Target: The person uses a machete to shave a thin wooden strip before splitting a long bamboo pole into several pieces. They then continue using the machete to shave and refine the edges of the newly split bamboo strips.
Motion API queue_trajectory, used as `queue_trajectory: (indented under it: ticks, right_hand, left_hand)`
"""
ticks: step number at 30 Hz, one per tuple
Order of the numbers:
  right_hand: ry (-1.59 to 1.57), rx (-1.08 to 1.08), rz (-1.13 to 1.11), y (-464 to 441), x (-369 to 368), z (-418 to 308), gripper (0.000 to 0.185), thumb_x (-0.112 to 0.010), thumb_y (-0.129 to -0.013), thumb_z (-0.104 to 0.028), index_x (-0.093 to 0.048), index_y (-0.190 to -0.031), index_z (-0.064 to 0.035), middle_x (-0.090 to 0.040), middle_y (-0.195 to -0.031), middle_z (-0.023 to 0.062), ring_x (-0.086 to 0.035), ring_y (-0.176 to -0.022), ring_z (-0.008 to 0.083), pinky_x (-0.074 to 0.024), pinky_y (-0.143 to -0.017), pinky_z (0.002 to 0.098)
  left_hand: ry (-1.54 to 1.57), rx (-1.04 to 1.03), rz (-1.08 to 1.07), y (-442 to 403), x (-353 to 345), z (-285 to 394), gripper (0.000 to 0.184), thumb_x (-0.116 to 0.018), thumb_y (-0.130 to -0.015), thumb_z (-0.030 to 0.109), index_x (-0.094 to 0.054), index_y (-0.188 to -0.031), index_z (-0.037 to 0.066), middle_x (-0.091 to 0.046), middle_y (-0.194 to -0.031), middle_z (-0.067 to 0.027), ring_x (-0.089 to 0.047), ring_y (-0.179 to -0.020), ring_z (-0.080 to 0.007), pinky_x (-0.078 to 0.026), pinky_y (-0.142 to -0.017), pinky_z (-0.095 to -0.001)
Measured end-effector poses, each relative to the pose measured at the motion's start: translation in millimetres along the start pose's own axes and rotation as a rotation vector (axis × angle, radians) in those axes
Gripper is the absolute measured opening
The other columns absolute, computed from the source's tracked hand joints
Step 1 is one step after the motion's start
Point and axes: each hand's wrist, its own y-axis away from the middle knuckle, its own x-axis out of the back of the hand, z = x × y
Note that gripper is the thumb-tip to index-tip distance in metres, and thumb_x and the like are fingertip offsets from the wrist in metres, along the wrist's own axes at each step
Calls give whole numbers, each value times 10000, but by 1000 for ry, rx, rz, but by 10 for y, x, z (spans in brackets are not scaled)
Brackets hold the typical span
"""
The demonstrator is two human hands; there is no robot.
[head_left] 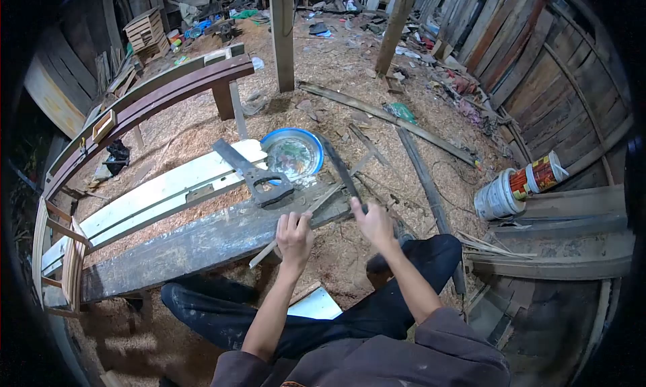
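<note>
My left hand (294, 240) is closed around a thin wooden strip (326, 197), which slants up and to the right over the edge of the grey bench plank (168, 254). In my right hand (374, 224) is the handle of a machete (341, 167), its long dark blade pointing up and away from me. The blade lies close to the strip; whether they touch, I cannot tell. Beyond my left hand, a handsaw (250, 174) with a dark handle rests across white boards (161, 185) and the bench. A blue-rimmed basin (319, 150) stands past the bench end.
A curved reddish-brown timber frame (175, 86) stands at the left. Two wooden posts (282, 44) rise ahead. Long timbers (387, 118) lie on the shaving-covered floor. Paint buckets (499, 197) stand at the right. A white piece (316, 305) lies between my legs.
</note>
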Motion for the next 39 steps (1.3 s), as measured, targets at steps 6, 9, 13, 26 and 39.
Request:
queue_trajectory:
  ticks: [6, 9, 13, 26, 39]
  right_hand:
    - [205, 197, -86, -24, 144, 297, 849, -330, -1000, -746, -709, -881, 4, -690, -719, 223, -698, -684, 408, -560, -670, 515]
    - [-51, -60, 53, -443, 189, 479, 843, -349, -998, -749, -712, -827, -8, -690, -705, 225, -708, -696, 401, -556, -667, 530]
    - [57, 52, -36, 8, 55, 303, 842, -363, -990, -758, -706, -831, -5, -684, -694, 220, -700, -672, 409, -555, -654, 531]
    - [-53, 18, 85, -46, 29, 343, 860, -388, -977, -759, -711, -878, 32, -672, -684, 249, -696, -672, 425, -546, -667, 543]
    - [-79, 47, 285, -122, -82, 905, 772, -518, -972, -672, -668, -735, 47, -628, -648, 274, -680, -686, 446, -501, -644, 526]
  left_hand:
    - [6, -9, -19, -32, 31, 11, 291, -667, -739, -47, -711, -1005, 61, -573, -870, -93, -556, -807, -297, -482, -722, -431]
    - [-11, -8, 4, -21, 43, 60, 277, -669, -735, -46, -712, -985, 67, -571, -862, -96, -556, -802, -298, -480, -718, -431]
    - [2, -4, 1, 25, -29, -3, 252, -679, -743, -38, -705, -967, 73, -554, -828, -95, -553, -784, -300, -476, -708, -431]
    - [-26, -37, 7, -27, -20, 2, 220, -703, -773, -11, -682, -970, 84, -531, -824, -104, -548, -783, -310, -477, -696, -441]
    - [-49, -42, -12, 26, -129, -88, 263, -694, -745, 11, -678, -997, 86, -538, -863, -109, -552, -828, -314, -478, -730, -443]
